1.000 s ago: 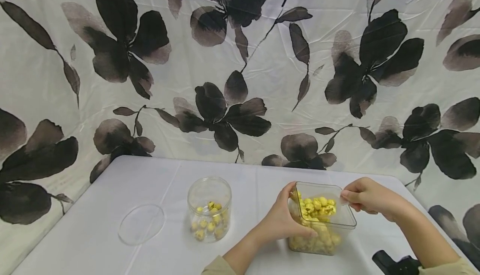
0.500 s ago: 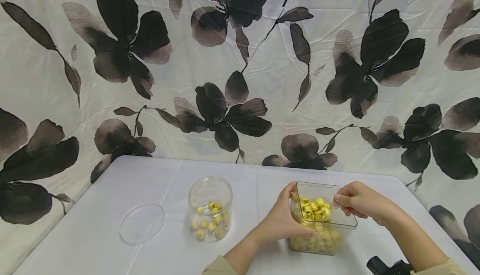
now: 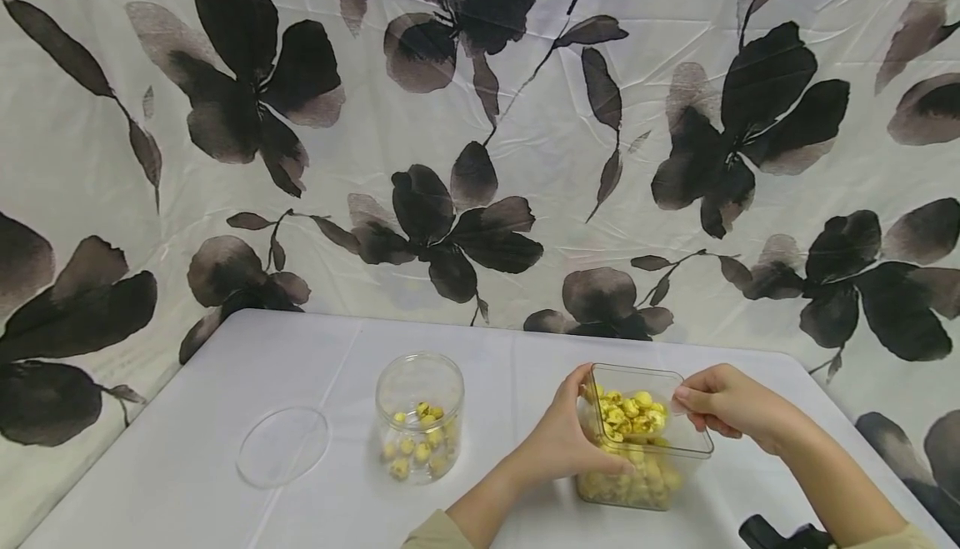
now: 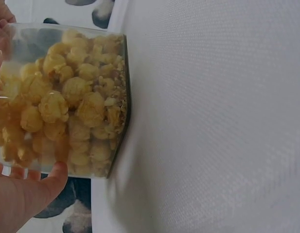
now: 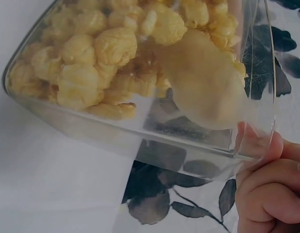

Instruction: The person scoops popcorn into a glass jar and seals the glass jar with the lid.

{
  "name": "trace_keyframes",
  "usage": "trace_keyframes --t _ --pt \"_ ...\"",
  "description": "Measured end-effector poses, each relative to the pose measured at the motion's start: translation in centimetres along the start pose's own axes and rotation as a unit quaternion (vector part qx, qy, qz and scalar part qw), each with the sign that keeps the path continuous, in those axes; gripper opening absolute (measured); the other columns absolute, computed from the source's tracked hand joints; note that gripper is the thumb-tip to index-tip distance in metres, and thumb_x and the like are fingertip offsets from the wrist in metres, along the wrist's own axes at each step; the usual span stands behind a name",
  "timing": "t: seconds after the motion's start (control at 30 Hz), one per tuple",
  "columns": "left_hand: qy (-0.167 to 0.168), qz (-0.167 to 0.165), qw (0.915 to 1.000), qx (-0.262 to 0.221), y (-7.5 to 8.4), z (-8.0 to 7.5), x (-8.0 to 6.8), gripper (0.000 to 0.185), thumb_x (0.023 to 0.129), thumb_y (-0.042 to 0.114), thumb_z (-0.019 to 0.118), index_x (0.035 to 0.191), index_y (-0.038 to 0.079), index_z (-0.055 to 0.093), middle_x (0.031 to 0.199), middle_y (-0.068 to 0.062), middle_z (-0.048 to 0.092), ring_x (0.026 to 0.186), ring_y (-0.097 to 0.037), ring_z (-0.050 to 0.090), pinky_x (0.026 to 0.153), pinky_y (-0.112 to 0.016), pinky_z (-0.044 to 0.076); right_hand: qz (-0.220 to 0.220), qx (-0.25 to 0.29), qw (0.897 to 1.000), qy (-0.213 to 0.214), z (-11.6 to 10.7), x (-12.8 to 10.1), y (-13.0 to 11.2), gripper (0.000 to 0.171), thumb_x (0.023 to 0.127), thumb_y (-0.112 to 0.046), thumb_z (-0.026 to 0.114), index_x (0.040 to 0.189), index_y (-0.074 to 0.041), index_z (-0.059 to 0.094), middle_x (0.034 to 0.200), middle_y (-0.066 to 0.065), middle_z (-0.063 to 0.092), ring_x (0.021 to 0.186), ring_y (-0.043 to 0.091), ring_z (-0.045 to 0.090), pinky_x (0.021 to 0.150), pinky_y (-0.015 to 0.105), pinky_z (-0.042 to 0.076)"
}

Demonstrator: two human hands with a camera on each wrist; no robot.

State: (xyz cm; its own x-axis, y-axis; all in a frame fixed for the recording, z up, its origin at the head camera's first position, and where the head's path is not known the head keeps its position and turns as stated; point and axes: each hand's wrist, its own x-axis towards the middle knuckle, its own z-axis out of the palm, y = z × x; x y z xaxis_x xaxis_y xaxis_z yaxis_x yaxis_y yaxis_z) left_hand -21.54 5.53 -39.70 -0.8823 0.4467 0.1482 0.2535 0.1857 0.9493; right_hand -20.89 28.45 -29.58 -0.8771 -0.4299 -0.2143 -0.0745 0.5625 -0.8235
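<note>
A clear square-topped plastic box [image 3: 686, 453] of yellow popcorn [image 3: 633, 416] stands at the right of the table. My left hand [image 3: 558, 445] grips its left side, the thumb across the front wall, and a thumb tip also presses the wall in the left wrist view. At the right rim my right hand [image 3: 738, 407] pinches the end of a translucent spoon. Through the box wall in the right wrist view, the spoon's pale rounded bowl [image 5: 203, 87] shows among the popcorn. Left of the box is a clear round jar [image 3: 420, 374], its lower part holding several popcorn pieces.
A clear round lid [image 3: 240, 457] lies flat on the white table [image 3: 180, 482], left of the jar. Behind the table hangs a floral cloth [image 3: 480, 199]. A black object [image 3: 783, 535] shows by the right forearm at the bottom edge.
My right hand has shifted left and slightly down at the box's rim, then slightly back right, the popcorn at the top stirring with it. The left hand, box, jar and lid have stayed put.
</note>
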Motion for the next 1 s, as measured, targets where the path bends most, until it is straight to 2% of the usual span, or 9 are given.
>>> trace_keyframes --t 0.27,0.47,0.7,1.0 --pt "0.000 -0.004 1.0000 -0.001 0.1 0.0 0.0 0.115 0.058 0.026 0.089 0.147 0.026 0.016 0.132 0.007 0.033 0.118 -0.011 0.035 0.094 -0.037 0.037 0.000 0.007 1.000 0.007 -0.4 -0.4 0.4 0.029 0.098 -0.012 0.045 0.089 0.010 0.061 0.060 0.000 0.049 0.043 0.003 0.031 0.041 0.019 0.025" --pt "-0.002 -0.007 1.0000 0.002 0.2 0.0 0.0 0.115 0.059 0.027 0.089 0.147 0.027 0.016 0.135 0.006 0.032 0.121 -0.013 0.033 0.095 -0.041 0.037 0.004 0.026 1.000 0.007 -0.8 -0.7 0.8 0.031 0.099 -0.013 0.045 0.088 0.012 0.058 0.060 -0.002 0.048 0.044 0.003 0.032 0.040 0.020 0.024" --pt "0.001 -0.007 1.0000 0.001 0.1 0.0 0.0 0.115 0.058 0.026 0.089 0.147 0.026 0.016 0.138 0.005 0.030 0.123 -0.013 0.032 0.098 -0.041 0.035 -0.010 0.025 1.000 -0.003 0.0 -0.2 0.5 0.031 0.098 -0.013 0.046 0.091 0.013 0.059 0.061 -0.001 0.050 0.043 0.003 0.032 0.040 0.020 0.025" --pt "0.003 -0.006 1.0000 -0.002 -0.1 0.2 0.0 0.115 0.058 0.027 0.089 0.146 0.028 0.017 0.140 0.004 0.029 0.127 -0.015 0.032 0.101 -0.043 0.033 0.009 0.021 1.000 0.007 0.5 0.3 0.2 0.029 0.098 -0.012 0.045 0.096 0.012 0.061 0.061 0.000 0.050 0.042 0.003 0.030 0.041 0.019 0.026"
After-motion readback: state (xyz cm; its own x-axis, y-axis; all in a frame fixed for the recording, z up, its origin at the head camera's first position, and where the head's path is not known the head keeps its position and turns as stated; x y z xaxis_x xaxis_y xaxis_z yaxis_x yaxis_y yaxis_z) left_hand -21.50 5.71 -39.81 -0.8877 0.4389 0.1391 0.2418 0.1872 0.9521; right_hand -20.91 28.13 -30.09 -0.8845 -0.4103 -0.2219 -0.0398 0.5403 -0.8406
